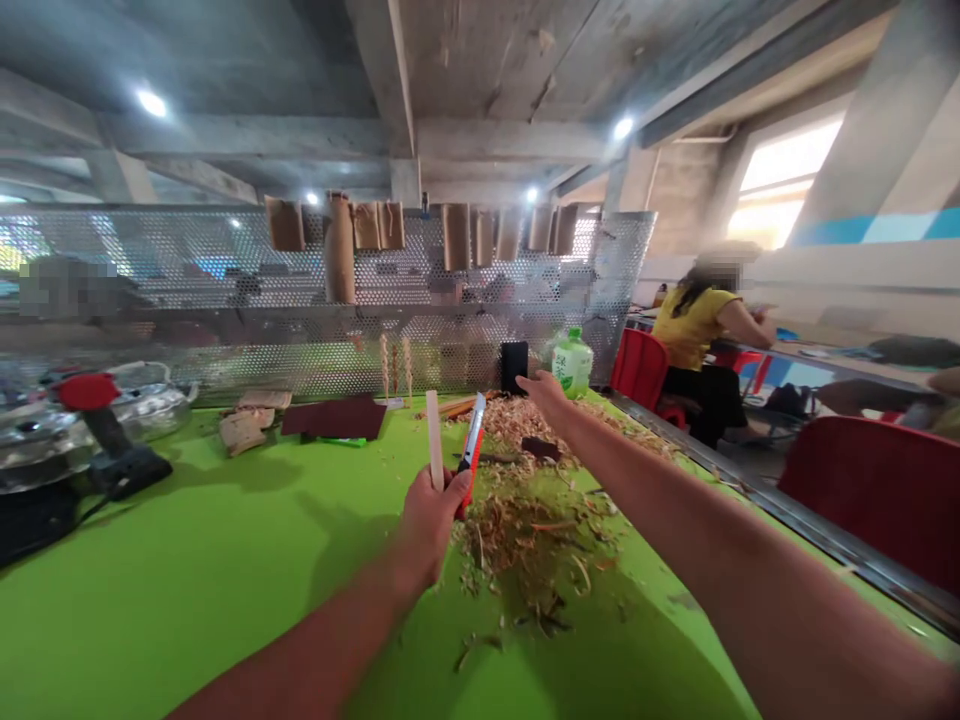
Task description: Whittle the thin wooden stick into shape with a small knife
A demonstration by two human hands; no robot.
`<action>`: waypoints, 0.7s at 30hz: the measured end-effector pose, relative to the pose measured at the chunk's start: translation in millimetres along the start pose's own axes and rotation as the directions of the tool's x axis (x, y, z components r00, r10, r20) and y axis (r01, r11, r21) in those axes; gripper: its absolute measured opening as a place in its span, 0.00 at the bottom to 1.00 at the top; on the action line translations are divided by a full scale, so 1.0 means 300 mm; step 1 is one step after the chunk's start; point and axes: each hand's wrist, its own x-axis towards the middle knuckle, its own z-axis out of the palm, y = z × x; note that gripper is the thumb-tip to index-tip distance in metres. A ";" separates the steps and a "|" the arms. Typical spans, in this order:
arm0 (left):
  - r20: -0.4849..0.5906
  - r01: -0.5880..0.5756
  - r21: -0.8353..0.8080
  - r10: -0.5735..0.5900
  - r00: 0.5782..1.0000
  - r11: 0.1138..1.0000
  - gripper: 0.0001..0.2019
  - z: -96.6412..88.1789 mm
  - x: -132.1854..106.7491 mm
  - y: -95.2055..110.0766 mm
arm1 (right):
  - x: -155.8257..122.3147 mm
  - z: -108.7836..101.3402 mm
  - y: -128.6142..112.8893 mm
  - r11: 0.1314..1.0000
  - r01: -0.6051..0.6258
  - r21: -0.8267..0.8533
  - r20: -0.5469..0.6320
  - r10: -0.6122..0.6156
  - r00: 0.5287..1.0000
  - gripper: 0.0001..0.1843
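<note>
My left hand [429,515] is closed round a pale wooden stick [434,438] and a red utility knife [472,446], both held upright above the green table [187,560]. My right hand [546,392] reaches far forward over a heap of wood shavings [525,520], near a black box [514,366] and a green-labelled bottle [572,362]. Its fingers are only partly visible, and nothing shows in them.
A perforated metal screen [225,290] with hanging brown rolls closes the table's back. A red-and-black tool [105,430] and metal pans stand at left. Dark sandpaper sheets [335,417] lie mid-back. A person in yellow [701,330] sits at right by red chairs [877,490].
</note>
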 end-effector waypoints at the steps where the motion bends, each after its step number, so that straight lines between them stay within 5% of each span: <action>1: 0.006 0.008 0.028 -0.008 1.000 1.000 0.18 0.001 -0.010 0.003 | 0.070 0.006 0.021 0.988 -0.038 -0.151 -0.065 0.029 0.997 0.23; 4: 0.025 0.041 0.079 -0.043 0.999 0.996 0.18 0.006 -0.036 0.015 | 0.230 0.050 0.082 0.917 -0.142 -0.374 -0.176 0.080 0.981 0.32; 9: 0.007 0.088 0.087 -0.089 0.996 0.992 0.20 0.007 -0.046 0.006 | 0.352 0.181 0.155 0.898 -0.272 -0.344 -0.275 0.181 0.944 0.51; 15: 0.006 0.121 0.074 -0.122 0.993 0.990 0.21 0.005 -0.048 -0.019 | 0.369 0.293 0.161 0.896 -0.337 -0.289 -0.260 0.265 0.928 0.53; 21: 0.056 0.159 0.063 -0.162 0.985 0.985 0.22 -0.006 -0.048 -0.028 | 0.337 0.313 0.164 0.925 -0.263 -0.273 -0.315 0.172 0.933 0.48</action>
